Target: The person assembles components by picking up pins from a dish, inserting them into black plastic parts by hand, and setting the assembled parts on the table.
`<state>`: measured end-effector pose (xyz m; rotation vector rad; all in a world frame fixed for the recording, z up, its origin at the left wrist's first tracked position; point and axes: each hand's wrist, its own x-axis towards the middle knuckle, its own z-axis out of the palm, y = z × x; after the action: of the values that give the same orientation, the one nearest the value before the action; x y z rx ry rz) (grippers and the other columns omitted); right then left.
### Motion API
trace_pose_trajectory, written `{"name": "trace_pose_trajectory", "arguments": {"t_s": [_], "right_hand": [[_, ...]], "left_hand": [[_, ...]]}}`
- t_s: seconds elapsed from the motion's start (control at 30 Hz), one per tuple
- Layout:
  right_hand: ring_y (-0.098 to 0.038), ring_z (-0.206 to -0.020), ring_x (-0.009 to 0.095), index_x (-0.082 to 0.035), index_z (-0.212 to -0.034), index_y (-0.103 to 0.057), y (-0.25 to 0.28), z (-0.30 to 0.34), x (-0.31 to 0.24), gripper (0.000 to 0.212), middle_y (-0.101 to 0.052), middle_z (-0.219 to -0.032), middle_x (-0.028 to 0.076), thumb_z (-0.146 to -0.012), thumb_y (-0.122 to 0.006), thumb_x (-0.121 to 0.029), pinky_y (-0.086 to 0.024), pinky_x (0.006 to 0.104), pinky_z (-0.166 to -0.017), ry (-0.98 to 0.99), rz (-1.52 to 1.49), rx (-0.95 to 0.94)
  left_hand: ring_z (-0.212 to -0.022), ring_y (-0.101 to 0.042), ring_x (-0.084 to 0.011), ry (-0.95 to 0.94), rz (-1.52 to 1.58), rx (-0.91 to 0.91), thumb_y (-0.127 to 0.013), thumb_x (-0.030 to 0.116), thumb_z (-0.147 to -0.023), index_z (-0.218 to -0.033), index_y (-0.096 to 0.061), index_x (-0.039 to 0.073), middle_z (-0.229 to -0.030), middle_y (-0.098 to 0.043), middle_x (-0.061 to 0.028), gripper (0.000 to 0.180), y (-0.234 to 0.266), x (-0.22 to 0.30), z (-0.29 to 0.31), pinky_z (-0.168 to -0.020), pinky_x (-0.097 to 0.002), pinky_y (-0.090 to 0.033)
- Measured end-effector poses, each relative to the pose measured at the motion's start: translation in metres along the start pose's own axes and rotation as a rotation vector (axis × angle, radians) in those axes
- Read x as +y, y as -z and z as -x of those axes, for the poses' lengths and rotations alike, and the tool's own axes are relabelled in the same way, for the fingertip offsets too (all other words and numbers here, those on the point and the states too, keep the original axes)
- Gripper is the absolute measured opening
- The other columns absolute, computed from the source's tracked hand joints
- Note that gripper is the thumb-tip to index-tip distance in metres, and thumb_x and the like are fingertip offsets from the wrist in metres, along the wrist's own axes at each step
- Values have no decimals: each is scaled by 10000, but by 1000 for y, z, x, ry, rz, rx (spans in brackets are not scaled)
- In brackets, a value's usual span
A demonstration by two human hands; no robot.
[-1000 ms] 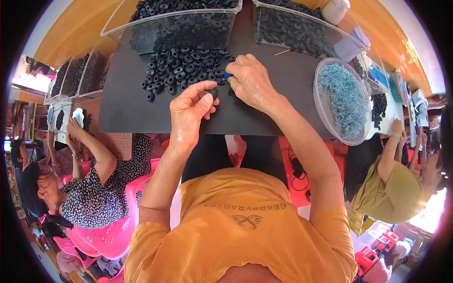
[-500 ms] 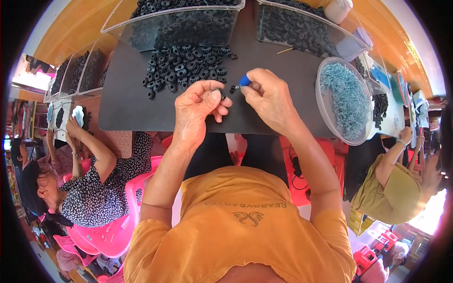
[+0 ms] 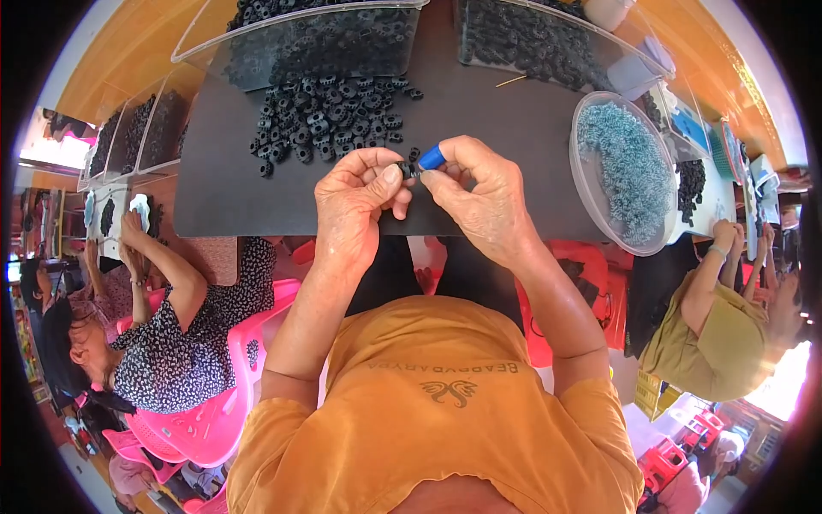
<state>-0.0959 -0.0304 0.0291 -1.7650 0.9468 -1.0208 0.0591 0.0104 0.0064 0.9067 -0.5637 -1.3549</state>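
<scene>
Between the thumb and fingers of my left hand [image 3: 355, 197] is a small black plastic cord lock part [image 3: 406, 170]. My right hand [image 3: 479, 197], with a blue finger cot [image 3: 431, 158] on its index finger, pinches a tiny metal spring [image 3: 417, 170] against that part. Fingertips partly hide both pieces, so how far the spring sits inside cannot be told. Beyond my left hand lies a heap of black cord lock parts [image 3: 321, 120]. One loose black piece [image 3: 414, 154] rests just past my fingertips.
Clear plastic bins of black parts, one left [image 3: 330, 64] and one right [image 3: 531, 51], line the far side of the dark table mat [image 3: 231, 197]. A round tray [image 3: 592, 206] of bluish springs stands at right. A thin stick [image 3: 511, 81] lies near the right bin. People sit either side.
My right hand has moved slightly left, bringing the spring from apart to meeting the black part. My left hand keeps its hold, nearly in place.
</scene>
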Motion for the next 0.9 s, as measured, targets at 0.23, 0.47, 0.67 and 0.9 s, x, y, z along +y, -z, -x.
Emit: {"name": "trace_pose_trajectory", "arguments": {"t_s": [0.23, 0.47, 0.67, 0.9], "right_hand": [[-582, -721, 274, 6, -832, -570, -2, 0, -4, 115, -585, -787, 131, -736, -629, 29, -463, 364, -639, 102, 96, 22], [-577, -725, 284, -4, -821, -580, -2, -1, -5, 122, -559, -732, 116, -723, -647, 24, -457, 370, -641, 318, 297, -20], [-625, -634, 146, 25, -833, -579, -4, -3, -4, 94, -624, -746, 53, -783, -657, 42, -497, 280, -572, -237, -503, -158], [-569, -688, 110, 7, -905, -641, -3, -22, 26, 125, -629, -789, 29, -785, -673, -5, -465, 255, -652, 13, 119, -6]], "left_hand": [[-612, -618, -148, -20, -38, 10, -626, -29, -833, -957, -601, -54, -776, -652, -120, 128, -1, -4, 8, -494, -236, -496], [-621, -620, -141, -66, -78, 12, -623, -35, -833, -951, -606, -57, -766, -645, -103, 121, -1, -6, 14, -500, -234, -499], [-619, -624, -164, -70, -21, -45, -627, -12, -834, -979, -592, -56, -779, -642, -111, 156, 6, -9, 17, -497, -252, -494], [-627, -630, -159, -48, 48, 6, -615, -16, -844, -943, -593, -41, -828, -664, -153, 104, 17, 3, 13, -522, -252, -501]]}}
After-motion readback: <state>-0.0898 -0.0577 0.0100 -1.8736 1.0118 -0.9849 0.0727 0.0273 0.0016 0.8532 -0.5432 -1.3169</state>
